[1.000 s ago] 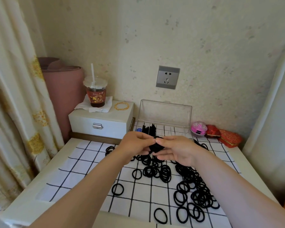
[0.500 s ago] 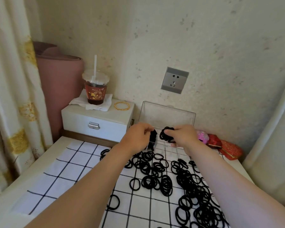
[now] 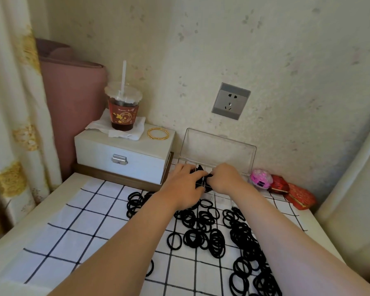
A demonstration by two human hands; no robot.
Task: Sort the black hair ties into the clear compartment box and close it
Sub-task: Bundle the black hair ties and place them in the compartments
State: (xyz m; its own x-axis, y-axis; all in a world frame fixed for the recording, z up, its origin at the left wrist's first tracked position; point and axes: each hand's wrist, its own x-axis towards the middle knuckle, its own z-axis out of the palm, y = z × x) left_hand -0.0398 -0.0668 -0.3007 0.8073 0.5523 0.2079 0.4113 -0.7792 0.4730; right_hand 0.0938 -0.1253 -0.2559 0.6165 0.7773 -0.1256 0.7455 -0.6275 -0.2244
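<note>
At the far edge of the desk (image 3: 56,198), left hand (image 3: 181,185) and right hand (image 3: 226,178) meet over the open clear compartment box (image 3: 218,149), fingers (image 3: 185,169) curled, pinching a bunch of black hair ties (image 3: 199,170); loose ties (image 3: 215,237) lie scattered nearer.

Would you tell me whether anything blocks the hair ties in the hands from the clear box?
Nothing visible does: the lid stands open, and the left hand and right hand hold the hair ties at the clear box.
</note>
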